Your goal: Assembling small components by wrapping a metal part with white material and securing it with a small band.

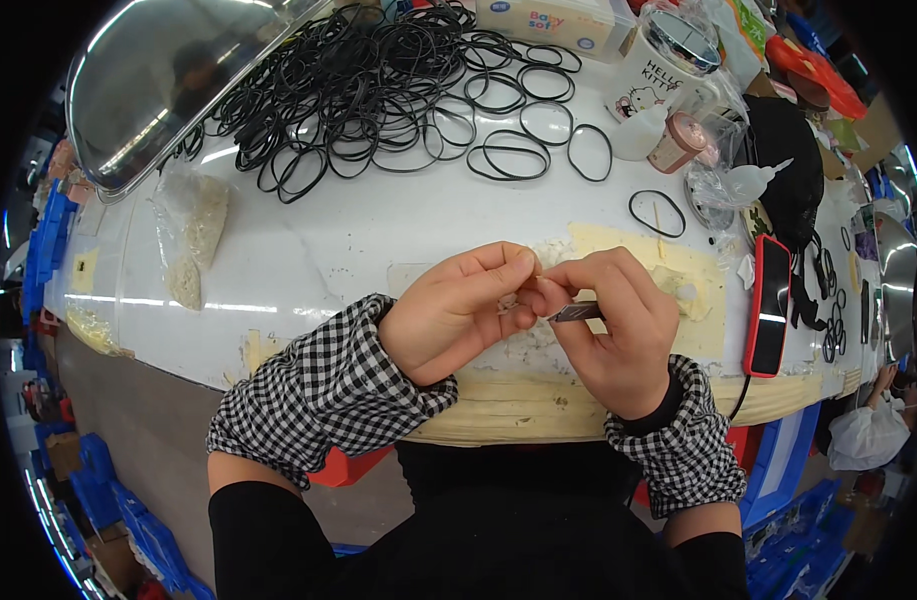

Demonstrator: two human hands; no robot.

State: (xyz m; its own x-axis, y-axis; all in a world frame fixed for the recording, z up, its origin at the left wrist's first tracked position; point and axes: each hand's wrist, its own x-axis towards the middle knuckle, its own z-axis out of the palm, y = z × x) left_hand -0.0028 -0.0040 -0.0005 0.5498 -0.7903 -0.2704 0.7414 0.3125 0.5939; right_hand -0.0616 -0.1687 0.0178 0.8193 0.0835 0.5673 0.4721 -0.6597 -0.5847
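My left hand (458,305) is closed in a pinch at the middle of the table's near side, its fingertips meeting those of my right hand. What the left fingers hold is too small and too covered to make out. My right hand (623,330) has a small flat metal tool (576,312) with a slanted tip in it, pointing left under the fingers. Whether that tool is a blade or tweezers cannot be seen. Below the hands lies yellowish tape (713,335) stuck on the white table (308,245), with pale crumbs around it.
A heap of black rubber rings (348,95) covers the back, beside a clear domed cover (168,90). A plastic bag of pale bits (193,235) lies left. At right are a phone in a red case (770,305), a white cup (648,75) and a pink jar (678,142).
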